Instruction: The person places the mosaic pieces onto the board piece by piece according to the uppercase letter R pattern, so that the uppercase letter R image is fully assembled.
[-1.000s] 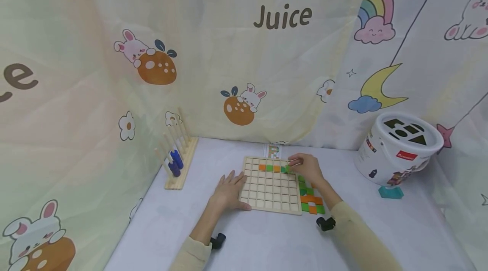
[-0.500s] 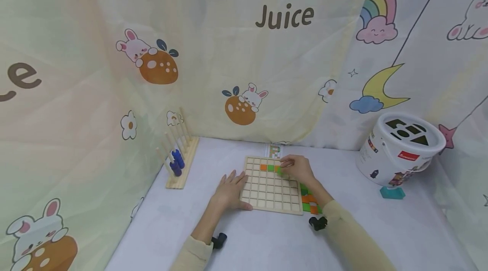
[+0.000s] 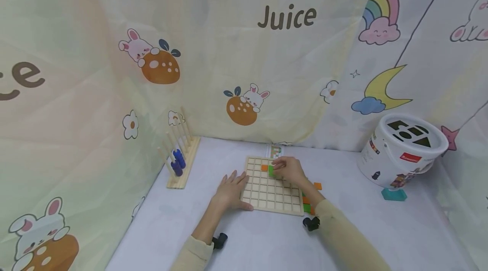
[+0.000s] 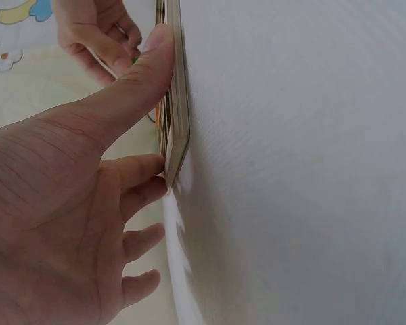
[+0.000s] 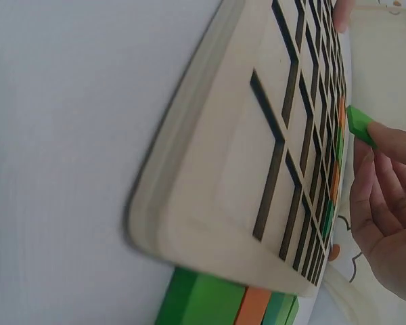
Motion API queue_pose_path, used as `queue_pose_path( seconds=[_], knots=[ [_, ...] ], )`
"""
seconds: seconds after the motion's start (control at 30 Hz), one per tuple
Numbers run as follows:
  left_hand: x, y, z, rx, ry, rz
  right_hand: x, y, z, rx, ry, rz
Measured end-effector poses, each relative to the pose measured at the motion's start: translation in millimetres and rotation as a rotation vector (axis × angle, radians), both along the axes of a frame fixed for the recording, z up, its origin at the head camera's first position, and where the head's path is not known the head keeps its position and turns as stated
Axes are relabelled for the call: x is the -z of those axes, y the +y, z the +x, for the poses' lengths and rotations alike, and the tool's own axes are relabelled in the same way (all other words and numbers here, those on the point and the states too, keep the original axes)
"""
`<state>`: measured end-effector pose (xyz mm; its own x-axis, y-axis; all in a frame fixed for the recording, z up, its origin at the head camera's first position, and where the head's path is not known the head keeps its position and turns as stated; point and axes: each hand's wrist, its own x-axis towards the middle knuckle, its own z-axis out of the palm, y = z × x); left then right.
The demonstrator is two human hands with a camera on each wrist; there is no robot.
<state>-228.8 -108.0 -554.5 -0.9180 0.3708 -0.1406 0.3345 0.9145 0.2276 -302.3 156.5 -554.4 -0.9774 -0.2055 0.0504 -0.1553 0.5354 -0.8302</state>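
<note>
A wooden grid board (image 3: pixel 267 199) lies on the white table. My left hand (image 3: pixel 229 190) rests at its left edge with fingers spread; in the left wrist view the thumb (image 4: pixel 139 78) lies along the board's near edge. My right hand (image 3: pixel 290 169) is over the upper rows and pinches a green block (image 5: pixel 358 126) between thumb and fingers, tilted and close above the grid. An orange tile (image 3: pixel 264 168) sits in the second row from the back. More green and orange tiles (image 5: pixel 335 172) line that row in the right wrist view; my right hand covers them in the head view.
Loose green and orange blocks (image 3: pixel 307 208) lie along the board's right side, with an orange square (image 3: pixel 318 186) apart. A pattern card (image 3: pixel 276 151) lies behind. A peg rack (image 3: pixel 184 173) stands left, a white bucket (image 3: pixel 404 152) and teal block (image 3: pixel 394 194) right.
My right hand has moved left along the row of tiles with the green block, from the row's right end to close beside the orange tile. My left hand has stayed in place.
</note>
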Motion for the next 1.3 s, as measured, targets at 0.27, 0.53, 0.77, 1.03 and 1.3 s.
queue_pose_path(
  seconds=[0.27, 0.53, 0.77, 1.03, 1.3],
  knots=[
    [-0.8, -1.6, 1.7, 0.002, -0.006, 0.006, 5.7, -17.9, -1.2, -0.015, -0.010, -0.021],
    [-1.0, -1.8, 2.7, 0.006, 0.016, 0.008, 11.1, -30.9, -3.6, 0.010, 0.023, 0.045],
    [-2.5, -2.4, 2.0, 0.010, 0.019, 0.010, 11.8, -34.5, -6.8, -0.002, 0.072, 0.105],
    [-2.9, -1.1, 2.9, 0.013, 0.019, 0.002, 12.0, -36.1, -5.9, -0.020, 0.125, 0.188],
    [-2.4, -0.6, 2.2, 0.006, 0.012, -0.012, 10.7, -39.4, -3.7, 0.016, 0.129, 0.230]
  ],
)
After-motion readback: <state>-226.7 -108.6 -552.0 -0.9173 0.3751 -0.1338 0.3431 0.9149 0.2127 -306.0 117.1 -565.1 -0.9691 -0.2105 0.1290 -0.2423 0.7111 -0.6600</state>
